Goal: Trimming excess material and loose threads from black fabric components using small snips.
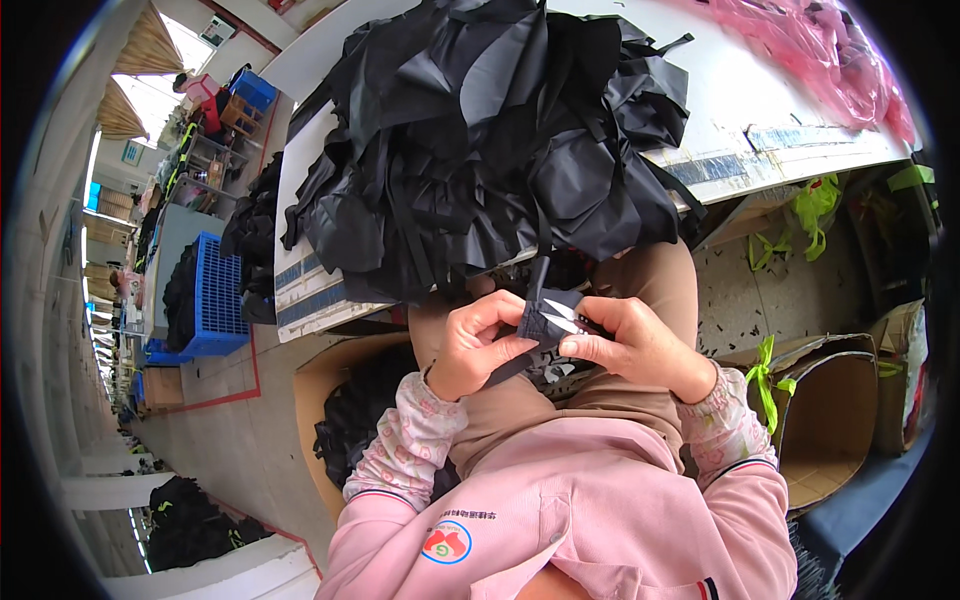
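Above my lap, my left hand pinches a small black fabric piece between thumb and fingers. My right hand is closed around small thread snips. Their two pointed silver blades stand slightly apart and lie over the black fabric, pointing toward my left hand. The handle is mostly hidden in my right fingers. A black strap runs up from the held piece toward a large heap of black fabric pieces. That heap covers much of the table and hangs over its near edge.
The white table has worn tape along its edge and a pink plastic bag at far right. A cardboard box of black fabric stands left of my legs. Open cardboard boxes stand at right. Farther left is a blue crate.
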`<act>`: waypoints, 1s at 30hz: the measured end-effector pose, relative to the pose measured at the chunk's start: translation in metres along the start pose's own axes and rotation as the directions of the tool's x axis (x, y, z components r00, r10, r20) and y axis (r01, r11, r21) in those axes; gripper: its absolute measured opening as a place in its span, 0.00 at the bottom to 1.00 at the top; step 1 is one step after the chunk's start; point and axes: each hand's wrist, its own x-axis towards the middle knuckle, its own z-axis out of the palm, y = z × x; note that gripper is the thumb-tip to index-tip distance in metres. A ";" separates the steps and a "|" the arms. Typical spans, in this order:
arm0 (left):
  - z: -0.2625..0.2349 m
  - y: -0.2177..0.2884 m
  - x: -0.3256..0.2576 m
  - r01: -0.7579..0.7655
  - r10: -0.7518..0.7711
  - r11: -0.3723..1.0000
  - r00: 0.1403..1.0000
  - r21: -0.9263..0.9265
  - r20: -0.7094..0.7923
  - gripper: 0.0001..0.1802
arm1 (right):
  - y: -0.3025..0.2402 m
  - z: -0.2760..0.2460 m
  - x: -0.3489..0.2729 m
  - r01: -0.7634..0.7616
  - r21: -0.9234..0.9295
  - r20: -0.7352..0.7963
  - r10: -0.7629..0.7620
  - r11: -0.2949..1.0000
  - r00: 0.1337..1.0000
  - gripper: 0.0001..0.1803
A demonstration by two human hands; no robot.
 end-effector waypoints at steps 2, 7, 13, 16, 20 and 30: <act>-0.004 0.000 0.000 0.006 -0.007 1.000 0.999 0.012 0.039 0.10 | -0.005 -0.005 -0.001 0.117 -0.215 0.063 -0.106 0.970 0.992 0.23; -0.008 0.001 0.000 0.100 -0.097 0.995 0.989 -0.024 0.114 0.09 | -0.018 -0.009 -0.004 0.177 -0.457 0.078 -0.159 0.872 0.984 0.22; -0.010 -0.005 0.000 0.163 -0.157 0.986 0.975 -0.032 0.157 0.08 | -0.016 -0.006 -0.004 0.218 -0.571 0.091 -0.203 0.792 0.975 0.21; -0.011 -0.009 -0.001 0.136 -0.132 0.991 0.972 -0.007 0.193 0.07 | -0.014 -0.004 -0.003 0.238 -0.548 0.100 -0.220 0.802 0.970 0.21; -0.010 -0.008 0.000 0.115 -0.117 0.993 0.968 0.020 0.224 0.07 | -0.013 -0.005 -0.004 0.229 -0.530 0.120 -0.195 0.817 0.973 0.21; -0.025 0.002 0.011 0.331 -0.262 0.941 0.852 -0.078 0.452 0.06 | -0.012 -0.017 -0.009 0.225 -0.406 0.238 -0.135 0.886 0.962 0.23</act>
